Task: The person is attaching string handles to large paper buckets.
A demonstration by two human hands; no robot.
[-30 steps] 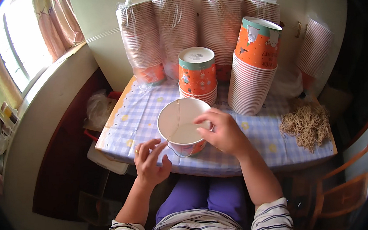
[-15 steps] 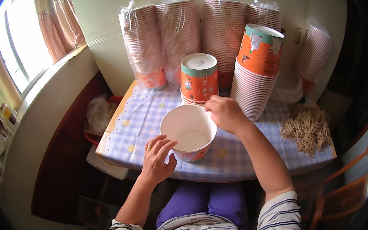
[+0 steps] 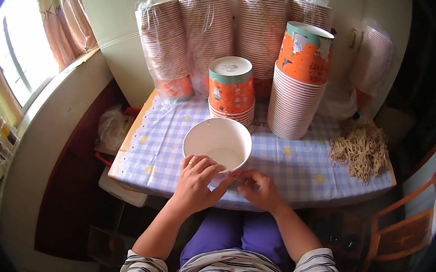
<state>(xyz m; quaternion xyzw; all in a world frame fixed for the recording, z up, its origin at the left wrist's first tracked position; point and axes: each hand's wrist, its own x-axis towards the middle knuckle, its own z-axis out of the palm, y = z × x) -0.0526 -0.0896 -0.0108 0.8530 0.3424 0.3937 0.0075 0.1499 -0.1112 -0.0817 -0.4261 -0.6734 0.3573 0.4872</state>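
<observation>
An upright white-lined paper bucket (image 3: 218,136) sits open-topped near the table's front edge. My left hand (image 3: 198,183) is on its near rim, fingers curled over the edge and thumb toward the right. Just right of it my right hand (image 3: 259,190) is closed in a pinch at the near rim. A thin pale strand, seemingly cord, shows between its fingertips; its full length is hidden. Behind the bucket stands a short stack of upside-down orange and green paper buckets (image 3: 230,93). A taller upside-down stack (image 3: 298,99) is to its right.
Plastic-wrapped bucket stacks (image 3: 206,36) line the back, with another wrapped stack (image 3: 372,61) at the far right. A tangle of beige cords (image 3: 362,151) lies on the checked tablecloth (image 3: 293,168). A wooden chair (image 3: 401,230) stands to the right, a window (image 3: 23,51) to the left.
My right hand has come from the far right rim down to the near rim, beside my left hand. The left hand has moved further over the near rim.
</observation>
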